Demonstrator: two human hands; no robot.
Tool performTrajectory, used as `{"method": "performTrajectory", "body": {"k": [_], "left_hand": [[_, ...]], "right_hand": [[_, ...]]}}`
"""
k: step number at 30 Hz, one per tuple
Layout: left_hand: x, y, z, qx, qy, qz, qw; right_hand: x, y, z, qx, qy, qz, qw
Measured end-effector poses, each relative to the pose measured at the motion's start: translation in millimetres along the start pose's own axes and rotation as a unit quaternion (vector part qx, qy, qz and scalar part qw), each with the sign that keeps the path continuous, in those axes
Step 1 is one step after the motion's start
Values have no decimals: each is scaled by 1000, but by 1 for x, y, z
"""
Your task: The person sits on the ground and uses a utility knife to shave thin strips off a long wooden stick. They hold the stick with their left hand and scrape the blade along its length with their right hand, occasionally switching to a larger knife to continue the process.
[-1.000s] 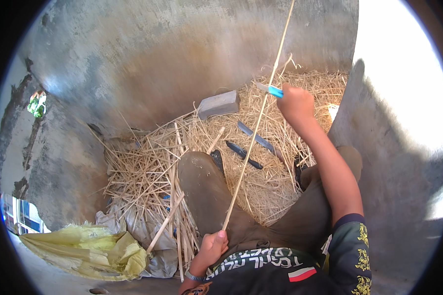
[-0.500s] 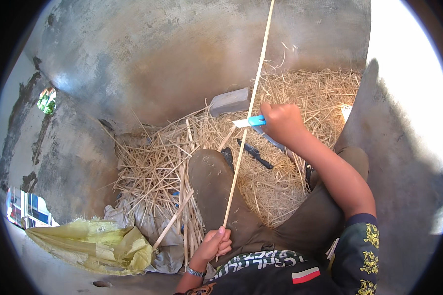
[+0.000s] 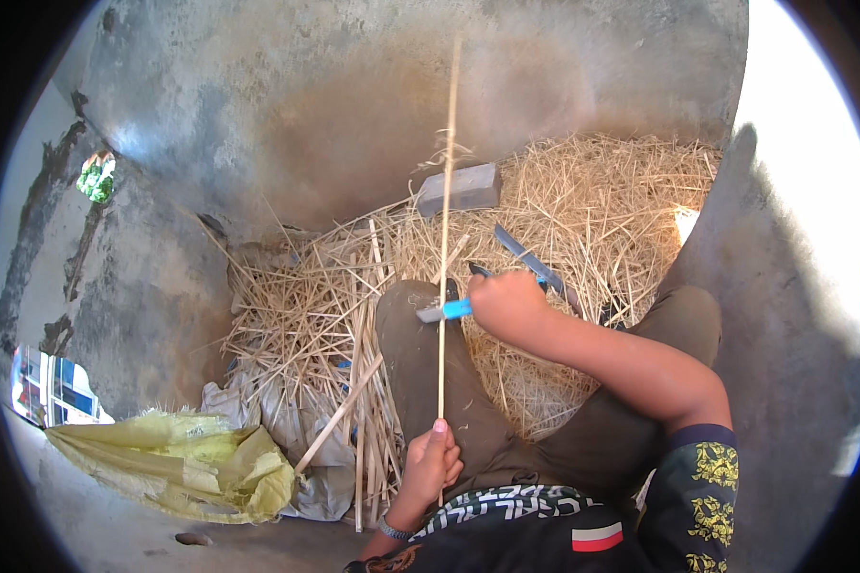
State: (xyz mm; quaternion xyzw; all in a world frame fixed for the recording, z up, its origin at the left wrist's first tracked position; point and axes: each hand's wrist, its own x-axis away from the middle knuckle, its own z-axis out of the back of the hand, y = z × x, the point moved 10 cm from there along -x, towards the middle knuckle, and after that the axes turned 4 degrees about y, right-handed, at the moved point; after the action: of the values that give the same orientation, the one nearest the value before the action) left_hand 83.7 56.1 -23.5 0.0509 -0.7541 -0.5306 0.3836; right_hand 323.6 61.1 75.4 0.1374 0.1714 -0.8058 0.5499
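Left hand [image 3: 433,460] had fingers clamped on strip [image 3: 445,220], right hand's [image 3: 508,304] clamped on blue knife [image 3: 457,308]. Curls [image 3: 446,151] hung attached up top; shaving looked partway, amount left unclear.

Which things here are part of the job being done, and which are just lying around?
Part of the job:
pale strip, held in the left grip
blue-handled knife, held in the right grip
loose strips, perhaps, as they look similar

Seemingly just lying about:
grey block
dark long blade
yellow sheet
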Motion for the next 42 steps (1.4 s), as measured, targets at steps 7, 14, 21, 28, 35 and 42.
{"method": "performTrajectory", "body": {"k": [7,14,21,28,35,42], "left_hand": [[31,-11,-22,61,-96,94,989],[21,20,-42,167,-221,112,954],[44,-10,-50,70,-213,183,957],[20,12,-25,34,-171,98,980],[40,-13,-23,-4,-195,136,971],[30,-4,2,-41,-143,82,985]], "right_hand": [[-29,103,22,27,-13,-181,983],[5,27,39,2,43,-48,998],[-13,126,58,46,54,-155,985],[-2,41,44,13,41,-18,999],[-17,166,52,24,43,-231,972],[-12,89,42,-19,69,-94,993]]}}
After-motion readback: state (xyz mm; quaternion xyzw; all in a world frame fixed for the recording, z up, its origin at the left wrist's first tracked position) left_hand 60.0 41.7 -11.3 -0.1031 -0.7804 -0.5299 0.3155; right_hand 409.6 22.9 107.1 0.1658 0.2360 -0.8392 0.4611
